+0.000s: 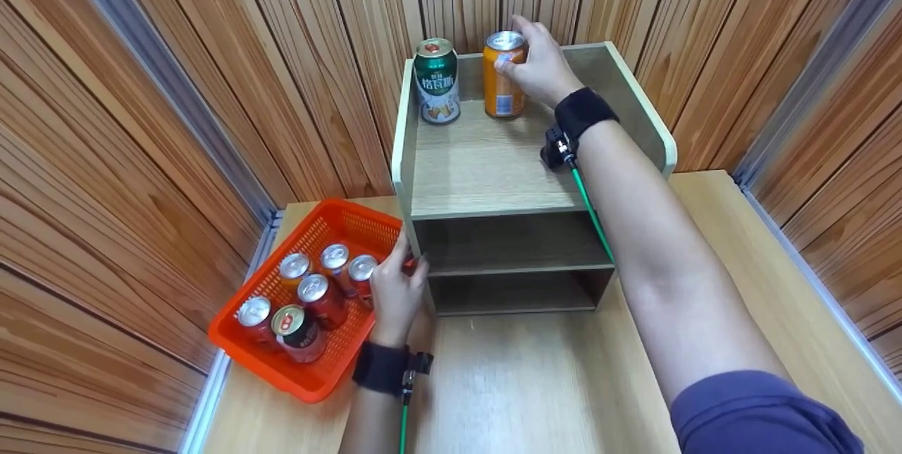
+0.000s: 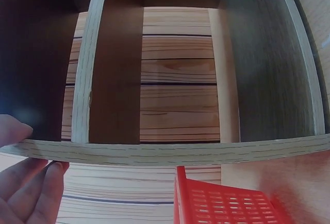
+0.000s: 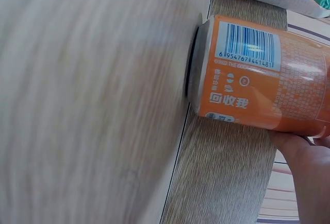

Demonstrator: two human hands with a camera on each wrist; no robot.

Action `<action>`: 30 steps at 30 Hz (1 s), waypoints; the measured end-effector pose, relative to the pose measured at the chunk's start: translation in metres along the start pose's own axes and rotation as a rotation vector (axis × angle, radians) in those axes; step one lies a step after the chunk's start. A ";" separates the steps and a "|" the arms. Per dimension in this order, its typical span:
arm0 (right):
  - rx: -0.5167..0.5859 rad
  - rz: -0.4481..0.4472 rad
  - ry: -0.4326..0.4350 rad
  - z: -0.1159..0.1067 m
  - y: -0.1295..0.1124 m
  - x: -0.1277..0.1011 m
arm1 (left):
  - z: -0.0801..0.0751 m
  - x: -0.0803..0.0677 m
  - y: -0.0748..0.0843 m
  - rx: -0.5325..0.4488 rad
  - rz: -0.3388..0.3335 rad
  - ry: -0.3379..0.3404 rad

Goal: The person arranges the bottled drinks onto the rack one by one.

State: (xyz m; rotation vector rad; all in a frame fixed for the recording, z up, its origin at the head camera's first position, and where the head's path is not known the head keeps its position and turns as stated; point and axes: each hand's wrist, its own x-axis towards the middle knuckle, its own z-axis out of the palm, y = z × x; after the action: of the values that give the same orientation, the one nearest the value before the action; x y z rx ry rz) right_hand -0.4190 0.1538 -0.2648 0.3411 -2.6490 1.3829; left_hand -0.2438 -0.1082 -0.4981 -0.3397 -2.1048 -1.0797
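While the left hand (image 1: pixel 397 293) pinches the left edge of the rack (image 1: pixel 493 179), the right hand (image 1: pixel 544 68) grips the upright orange can (image 1: pixel 502 84) from its right, near the rack top's back edge.

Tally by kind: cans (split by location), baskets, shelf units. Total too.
Cans inside the red basket: 6
Cans on top of the shelf unit, namely the green-and-white can and the orange can: 2
Baskets: 1
Shelf units: 1
Total: 10
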 end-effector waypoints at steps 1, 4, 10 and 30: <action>0.002 0.000 0.000 0.000 0.000 0.000 | 0.000 0.000 0.000 0.000 -0.002 0.001; 0.009 0.006 0.000 -0.002 0.001 -0.001 | 0.001 -0.001 0.001 0.002 -0.012 -0.001; 0.027 0.025 -0.026 -0.005 0.000 -0.005 | 0.000 -0.002 0.002 -0.003 -0.019 -0.007; 0.182 -0.212 0.100 -0.048 -0.048 -0.049 | 0.011 0.016 -0.009 -0.014 -0.036 -0.024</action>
State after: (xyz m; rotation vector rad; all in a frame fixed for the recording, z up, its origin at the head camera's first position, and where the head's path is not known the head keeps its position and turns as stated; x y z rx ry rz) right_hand -0.3588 0.1732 -0.2103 0.5413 -2.3363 1.5294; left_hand -0.2651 -0.1060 -0.4959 -0.3238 -2.1332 -1.1165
